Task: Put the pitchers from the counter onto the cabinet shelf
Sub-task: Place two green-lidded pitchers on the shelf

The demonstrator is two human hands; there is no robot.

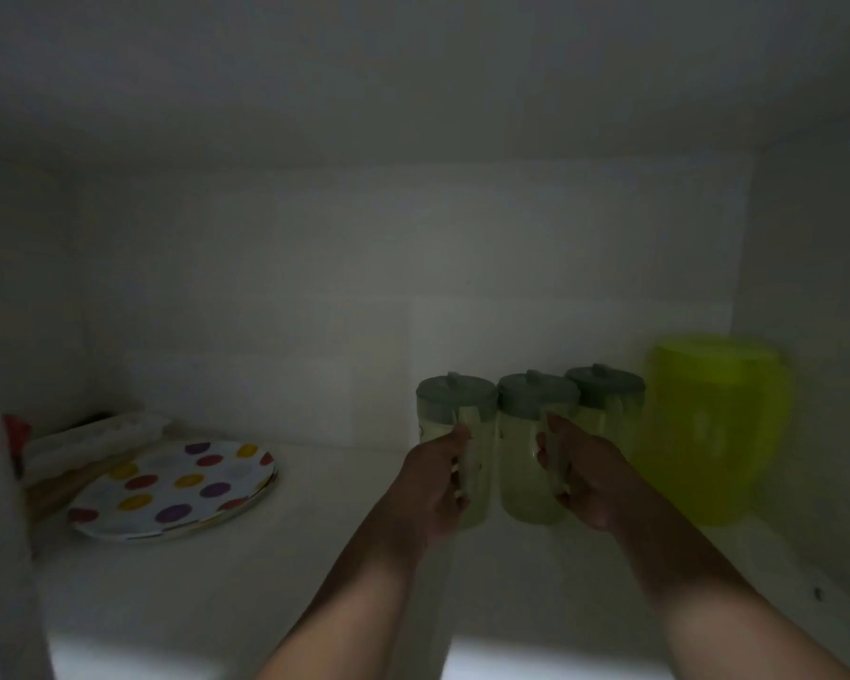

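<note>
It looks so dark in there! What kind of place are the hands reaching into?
Probably a kitchen cabinet: a white shelf walled in on all sides holds a polka-dot plate, three lidded pitchers in a row and a big green pitcher.

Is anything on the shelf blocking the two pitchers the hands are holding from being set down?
Nothing visible. The left hand and right hand each grip a pitcher by its handle, next to a third pitcher and the green jug. The plate lies well off to the left.
</note>
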